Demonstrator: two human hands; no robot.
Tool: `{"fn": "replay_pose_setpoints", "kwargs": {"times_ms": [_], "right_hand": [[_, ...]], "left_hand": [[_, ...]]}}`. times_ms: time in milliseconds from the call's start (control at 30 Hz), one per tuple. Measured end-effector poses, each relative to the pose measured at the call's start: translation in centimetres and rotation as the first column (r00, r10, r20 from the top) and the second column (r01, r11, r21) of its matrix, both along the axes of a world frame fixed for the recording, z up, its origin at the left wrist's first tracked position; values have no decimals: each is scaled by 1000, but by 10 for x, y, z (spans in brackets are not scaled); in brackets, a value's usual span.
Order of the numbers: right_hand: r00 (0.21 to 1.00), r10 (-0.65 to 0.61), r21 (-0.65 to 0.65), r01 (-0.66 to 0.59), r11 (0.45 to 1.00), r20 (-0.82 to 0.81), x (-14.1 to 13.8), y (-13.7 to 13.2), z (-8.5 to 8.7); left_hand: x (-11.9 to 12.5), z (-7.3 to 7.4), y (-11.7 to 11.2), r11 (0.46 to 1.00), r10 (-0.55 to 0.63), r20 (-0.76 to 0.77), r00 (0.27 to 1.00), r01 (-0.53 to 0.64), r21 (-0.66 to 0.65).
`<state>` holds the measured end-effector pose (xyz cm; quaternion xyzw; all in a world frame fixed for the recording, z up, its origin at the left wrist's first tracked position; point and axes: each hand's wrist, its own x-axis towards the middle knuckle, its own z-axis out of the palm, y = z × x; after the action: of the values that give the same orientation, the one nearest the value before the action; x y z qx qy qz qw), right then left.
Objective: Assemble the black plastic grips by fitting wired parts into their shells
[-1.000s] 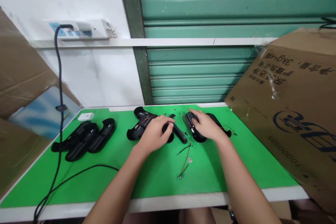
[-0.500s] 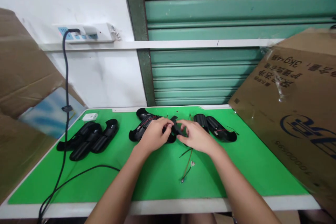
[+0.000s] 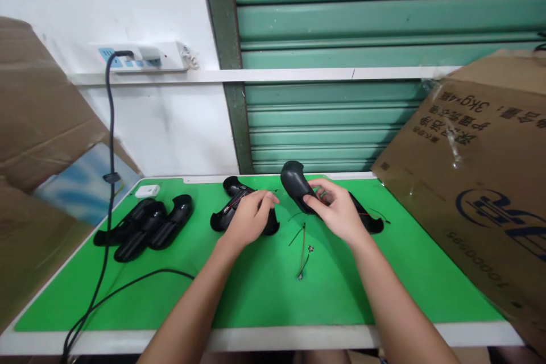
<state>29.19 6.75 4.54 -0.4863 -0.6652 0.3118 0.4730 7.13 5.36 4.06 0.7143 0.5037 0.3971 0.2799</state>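
My right hand (image 3: 335, 209) grips a curved black plastic shell (image 3: 294, 182) between thumb and fingers, raised off the green mat with its smooth outer side showing. To the left, my left hand (image 3: 251, 217) hovers over a group of black shell pieces (image 3: 226, 216) with thin red wires inside, its fingers loosely bent and nothing visible in them. Below the held shell lies a small wire set (image 3: 303, 256) with tiny connector parts. Another black shell (image 3: 372, 222) with a thin red wire lies partly hidden behind my right hand.
Several black shells (image 3: 149, 227) are piled at the left, near a small white block (image 3: 147, 191). A black cable (image 3: 111, 142) hangs from the power strip (image 3: 147, 57) across the mat's left side. Cardboard boxes (image 3: 478, 142) flank the green mat (image 3: 256, 296).
My hands were close together at a dark piece; now they are apart. The right hand has turned and holds a shell up. The wire set has shifted slightly away from me.
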Motion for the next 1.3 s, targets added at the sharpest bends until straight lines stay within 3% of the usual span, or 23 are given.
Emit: {"fn": "replay_pose_setpoints", "kwargs": {"times_ms": [100, 200, 267, 333, 433, 567, 633, 767, 833, 933, 1067, 1167, 1300], "right_hand": [[983, 89, 70, -79, 994, -158, 0, -2, 3], [943, 214, 197, -166, 966, -257, -5, -5, 3], [926, 275, 274, -203, 940, -259, -11, -7, 1], [932, 306, 338, -229, 913, -194, -18, -10, -2], [954, 298, 407, -266, 874, -16, -28, -13, -8], [949, 300, 432, -311, 847, 96, -31, -15, -9], [952, 301, 409, -293, 864, 46, -30, -15, -7], [972, 170, 264, -123, 957, -164, -32, -15, -4], [959, 124, 184, -78, 980, -255, -35, -16, -4], [936, 140, 101, -113, 988, -323, -41, -17, -4], [887, 114, -8, -131, 991, -448, -46, -16, -8], [852, 79, -51, -123, 991, -518, -47, -14, -11], [904, 23, 25, -13, 1000, -427, -48, -16, -13]], "left_hand": [[1, 1, 1, 972, 15, 208, 978, 34, -233], [2, 2, -1, 868, -12, 387, 922, 201, -454], [2, 4, -3, 798, -35, 484, 874, 316, -513], [3, 5, -5, 767, -43, 582, 812, 400, -502], [5, 7, -7, 789, 13, 710, 704, 429, -440], [6, 5, -4, 870, 90, 769, 633, 326, -370], [6, 2, -3, 880, 57, 752, 656, 324, -349], [9, 0, -10, 827, -65, 651, 756, 406, -389], [11, 3, -14, 847, -117, 567, 815, 380, -371], [14, 7, -19, 897, -170, 440, 882, 323, -301], [16, 11, -20, 942, -145, 367, 919, 242, -232], [16, 11, -19, 941, -114, 381, 917, 223, -255], [14, 8, -19, 939, -76, 389, 918, 198, -283]]}}
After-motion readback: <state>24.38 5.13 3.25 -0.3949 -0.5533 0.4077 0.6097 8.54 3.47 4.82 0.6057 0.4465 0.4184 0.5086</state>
